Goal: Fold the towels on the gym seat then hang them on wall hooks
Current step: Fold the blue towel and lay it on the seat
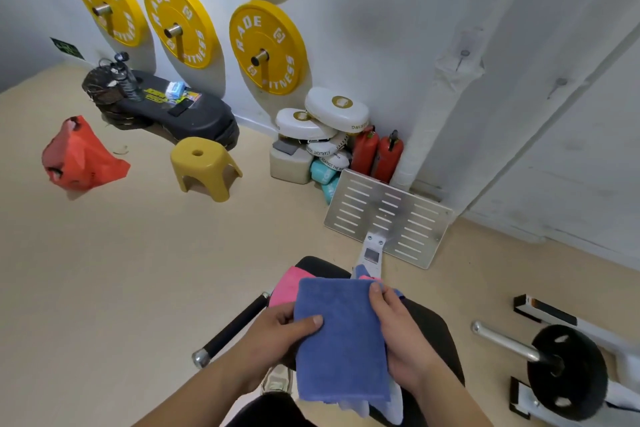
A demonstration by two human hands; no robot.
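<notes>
The grip of the left hand [277,333] is pinching the folded blue towel [341,340] at its left edge, and the right hand [398,333] is gripping its right edge. The towel is being held over the gym seat [433,326], with a pink towel [287,284] lying at the seat's far edge.

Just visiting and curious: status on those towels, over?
Left hand and right hand grip folded blue towel over gym seat. Pink towel lies behind. Nothing blocking.

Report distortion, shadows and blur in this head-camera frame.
Head view: wide-angle distortion leans the white pipe and wall lines steeply. Head view: light is soft and even, the yellow plates casting broad soft-edged shadows on the wall. Head view: the blue towel, left hand and right hand are sharp; the black plate at the lower right edge looks softer.
</notes>
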